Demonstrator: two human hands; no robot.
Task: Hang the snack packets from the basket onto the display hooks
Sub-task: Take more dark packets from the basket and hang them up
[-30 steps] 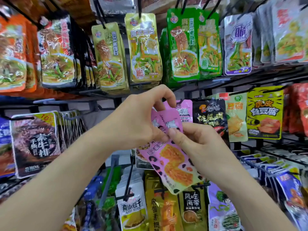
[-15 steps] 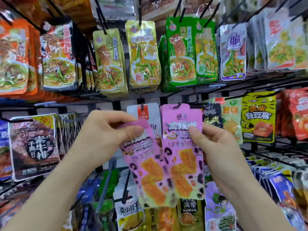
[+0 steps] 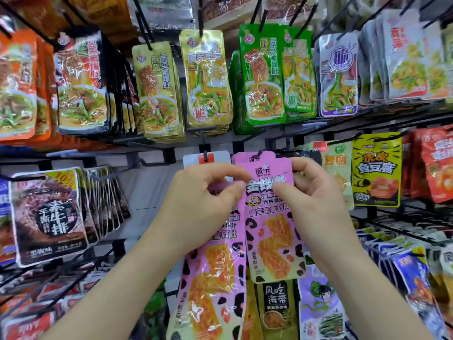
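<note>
2 flat, glossy pink foil packets carry black blotches and a ridged orange snack print. The right hand (image 3: 316, 204) pinches the upper packet (image 3: 272, 231) near its top, thumb on the front, just below a thin black wire hook (image 3: 259, 152) that holds more pink packets; I cannot tell whether it is threaded on. The left hand (image 3: 203, 200) pinches the crinkled top of the lower packet (image 3: 210, 285), which hangs beside and partly under the upper one. 0.5 s ago the hands were apart; now their fingers nearly meet
</note>
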